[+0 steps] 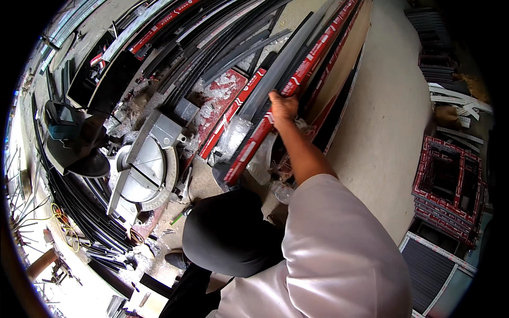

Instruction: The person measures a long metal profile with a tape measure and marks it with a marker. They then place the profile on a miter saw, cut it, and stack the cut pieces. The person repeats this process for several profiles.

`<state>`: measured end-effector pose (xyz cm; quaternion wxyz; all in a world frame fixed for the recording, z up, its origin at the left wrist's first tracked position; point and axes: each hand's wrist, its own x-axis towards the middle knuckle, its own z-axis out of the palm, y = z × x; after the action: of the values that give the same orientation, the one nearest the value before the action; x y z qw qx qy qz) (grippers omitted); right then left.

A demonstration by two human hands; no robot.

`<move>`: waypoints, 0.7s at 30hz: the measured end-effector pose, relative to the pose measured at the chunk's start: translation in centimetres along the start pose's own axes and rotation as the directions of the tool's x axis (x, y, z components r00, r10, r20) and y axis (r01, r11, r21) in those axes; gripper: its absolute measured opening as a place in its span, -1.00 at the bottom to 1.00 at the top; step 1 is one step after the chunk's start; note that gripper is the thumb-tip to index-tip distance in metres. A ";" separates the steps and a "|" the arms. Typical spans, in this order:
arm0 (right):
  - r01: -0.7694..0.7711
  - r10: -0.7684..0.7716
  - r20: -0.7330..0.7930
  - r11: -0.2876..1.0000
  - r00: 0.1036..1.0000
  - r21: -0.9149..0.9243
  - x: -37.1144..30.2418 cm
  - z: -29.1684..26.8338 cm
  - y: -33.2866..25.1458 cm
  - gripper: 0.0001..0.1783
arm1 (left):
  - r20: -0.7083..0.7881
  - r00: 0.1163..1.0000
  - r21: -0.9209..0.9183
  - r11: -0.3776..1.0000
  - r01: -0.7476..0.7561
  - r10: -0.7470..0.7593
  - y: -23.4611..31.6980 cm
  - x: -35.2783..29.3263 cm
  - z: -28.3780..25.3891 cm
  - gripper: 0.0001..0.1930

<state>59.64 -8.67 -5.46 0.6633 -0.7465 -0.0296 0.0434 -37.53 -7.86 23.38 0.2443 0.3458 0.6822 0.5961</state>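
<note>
My right hand [285, 109] reaches forward and is closed around a long dark profile bar [254, 143] with red film along its side. The bar slants from near my knee away to the upper right. Beside it lies another red-filmed profile [232, 114], with clear plastic wrap [236, 135] between the two. More long profiles and a tan strip [347, 53] lie just right of the hand. A miter saw [146, 169] with a round metal table and a grey fence stands to the left of my knee. My left hand is out of the picture.
Many dark profiles [212, 58] lie in a bundle at the far side. Black lengths [79, 212] run along the left. Stacked red-and-dark frames [445, 180] stand at the right, above a louvred panel [429, 270]. Metal shavings [222, 87] cover a red board. A clear cup [282, 192] is near my knee.
</note>
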 end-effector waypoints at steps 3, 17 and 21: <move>-0.116 0.094 -0.080 0.932 0.992 -0.343 1.6 -2.8 -0.7 -0.49 | -0.044 0.999 0.019 1.000 0.015 -0.014 1.4 -1.4 -0.2 -0.56; -0.093 0.049 -0.084 0.742 0.995 -0.663 9.2 -11.3 3.7 -0.51 | 0.495 0.712 0.429 0.574 -0.698 0.497 -0.8 -0.3 -0.1 -0.58; 0.130 -0.001 0.153 0.534 0.988 -0.835 9.0 -13.1 7.4 -0.44 | 0.263 0.946 0.149 0.961 -0.232 0.187 -0.5 2.4 -2.2 -0.69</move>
<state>69.85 -21.55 -11.51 0.2199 -0.9670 -0.1192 0.0488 -40.75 -7.47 23.43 0.2304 0.5085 0.6561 0.5078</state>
